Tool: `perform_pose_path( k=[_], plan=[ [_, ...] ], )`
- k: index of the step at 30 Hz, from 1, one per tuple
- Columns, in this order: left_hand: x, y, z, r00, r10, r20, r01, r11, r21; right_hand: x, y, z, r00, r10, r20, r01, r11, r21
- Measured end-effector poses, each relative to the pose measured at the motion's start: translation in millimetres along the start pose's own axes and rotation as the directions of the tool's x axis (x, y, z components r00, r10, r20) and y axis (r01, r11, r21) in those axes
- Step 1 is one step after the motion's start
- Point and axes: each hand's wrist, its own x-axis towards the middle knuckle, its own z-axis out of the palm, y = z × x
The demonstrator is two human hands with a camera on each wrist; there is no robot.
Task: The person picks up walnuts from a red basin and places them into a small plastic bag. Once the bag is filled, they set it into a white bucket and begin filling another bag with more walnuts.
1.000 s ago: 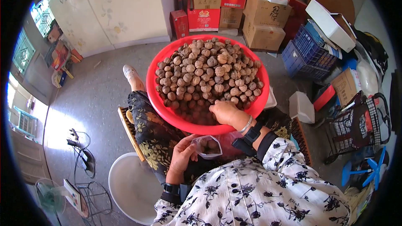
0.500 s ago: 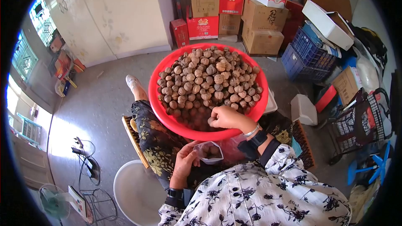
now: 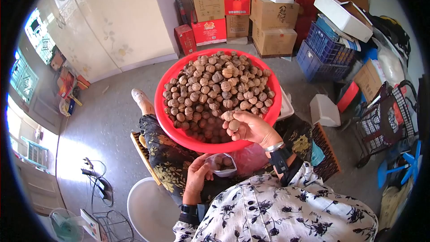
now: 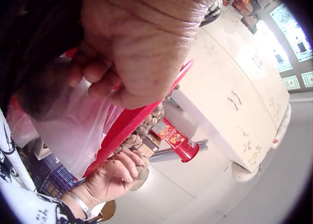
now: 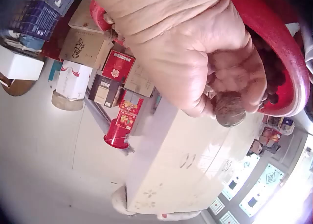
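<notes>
A wide red basin (image 3: 162,127) heaped with walnuts (image 3: 210,80) rests over the person's lap. Above its near side, the right hand (image 3: 256,129) is turned partly palm up and holds walnuts (image 3: 234,125) in its curled fingers. One walnut (image 5: 230,109) shows between thumb and fingers in the right wrist view. Below the basin's near rim, the left hand (image 3: 197,173) pinches the edge of a clear plastic bag (image 3: 229,171), whose mouth gapes upward with several walnuts inside. In the left wrist view the bag (image 4: 73,131) hangs from the left fingers.
A white bucket (image 3: 154,213) stands on the floor at the left, near cables (image 3: 101,188) and a small fan (image 3: 67,224). Stacked cartons (image 3: 274,22) line the back wall. Blue crates (image 3: 329,47), a foam box (image 3: 324,110) and a checked cart (image 3: 385,121) stand at the right.
The right hand has risen from the walnuts at the basin's near side and turned palm up, walnuts now showing in its fingers. The left hand keeps its hold on the bag.
</notes>
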Motion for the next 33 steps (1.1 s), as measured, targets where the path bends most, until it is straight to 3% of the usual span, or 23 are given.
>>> perform_pose_path(
  k=[6,8,15,20,29,33],
  plan=[
    [1,1,4,1.0,0.004,-0.016,-0.003,0.999,0.04,0,5,-6,0.996,-0.003,0.085,0.001,1.0,0.026],
    [2,-2,2,1.0,0.011,-0.019,-0.011,1.0,-0.006,-4,4,-1,0.991,-0.065,0.119,0.075,0.993,-0.087],
    [1,4,7,1.0,0.004,-0.015,-0.005,1.0,-0.003,-10,3,1,0.99,-0.06,0.125,0.078,0.987,-0.144],
    [1,4,7,1.0,0.016,-0.006,-0.016,1.0,0.022,-16,-5,20,0.993,-0.097,0.063,0.113,0.931,-0.347],
    [3,0,3,1.0,0.014,-0.011,-0.014,1.0,-0.003,-20,-11,26,0.988,-0.098,0.116,0.141,0.874,-0.465],
    [4,-3,1,0.999,0.011,-0.032,-0.011,1.0,-0.002,-24,-13,31,0.997,-0.02,0.068,0.057,0.791,-0.609]
  ],
)
